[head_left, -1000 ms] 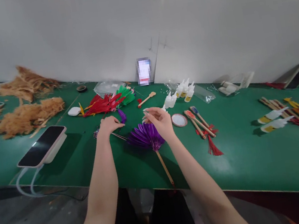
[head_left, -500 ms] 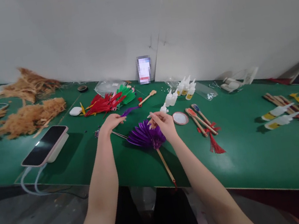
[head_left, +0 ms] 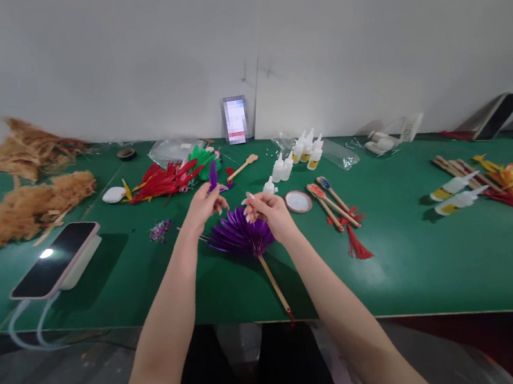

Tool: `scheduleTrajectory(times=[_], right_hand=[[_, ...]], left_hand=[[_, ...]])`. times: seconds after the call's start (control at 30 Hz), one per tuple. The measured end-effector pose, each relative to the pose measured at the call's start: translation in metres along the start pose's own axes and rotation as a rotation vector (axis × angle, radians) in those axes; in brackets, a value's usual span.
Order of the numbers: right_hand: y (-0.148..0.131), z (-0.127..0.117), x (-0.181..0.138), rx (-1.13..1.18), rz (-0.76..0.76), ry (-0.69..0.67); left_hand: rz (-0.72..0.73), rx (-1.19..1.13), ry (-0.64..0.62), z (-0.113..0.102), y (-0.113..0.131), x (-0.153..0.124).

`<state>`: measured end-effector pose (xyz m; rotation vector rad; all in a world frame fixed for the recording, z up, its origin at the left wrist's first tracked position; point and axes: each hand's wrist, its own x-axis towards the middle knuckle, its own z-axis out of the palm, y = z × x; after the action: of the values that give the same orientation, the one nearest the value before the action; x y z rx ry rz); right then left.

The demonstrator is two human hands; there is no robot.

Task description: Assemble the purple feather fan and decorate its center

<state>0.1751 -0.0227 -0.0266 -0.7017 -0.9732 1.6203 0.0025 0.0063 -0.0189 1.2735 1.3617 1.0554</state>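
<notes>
Purple feather up in the left hand, feather fan on the table below.
On my feed the left hand (head_left: 208,207) pinches a loose purple feather (head_left: 212,176), its tip up. The right hand (head_left: 263,207) has thumb and fingertips pressed together above the fan; whether anything thin sits between them, I cannot tell. Purple fan (head_left: 237,237) lies flat on the table (head_left: 415,271), plumes under the hands, wooden handle (head_left: 275,286) reaching to the near edge. Risks as I judge them: too tight a pinch could crease the feather, too loose could drop it. A low right hand could ruffle the plumes. A small white bottle (head_left: 269,185) just behind it could tip if knuckles swing back. A forearm brushing the handle could turn the whole fan.
</notes>
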Motion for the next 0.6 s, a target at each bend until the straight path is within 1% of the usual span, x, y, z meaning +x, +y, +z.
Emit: scheduleTrajectory(times=[0.13,0.2,0.37,0.5,0.6], right_hand=[[0.000,0.001,0.001,0.032,0.005,-0.045],[0.000,0.001,0.001,0.044,0.007,-0.050],[-0.001,0.000,0.000,0.041,-0.001,-0.013],[-0.001,-0.002,0.000,0.079,-0.012,-0.009],[-0.001,-0.002,0.001,0.122,0.010,-0.006]], left_hand=[[0.065,-0.075,-0.067,0.022,0.005,-0.008],[0.085,-0.099,-0.059,0.027,0.004,-0.009],[0.081,-0.157,0.003,0.031,0.000,-0.007],[0.064,-0.194,-0.058,0.031,0.000,-0.007],[0.081,-0.213,-0.091,0.031,0.000,-0.008]])
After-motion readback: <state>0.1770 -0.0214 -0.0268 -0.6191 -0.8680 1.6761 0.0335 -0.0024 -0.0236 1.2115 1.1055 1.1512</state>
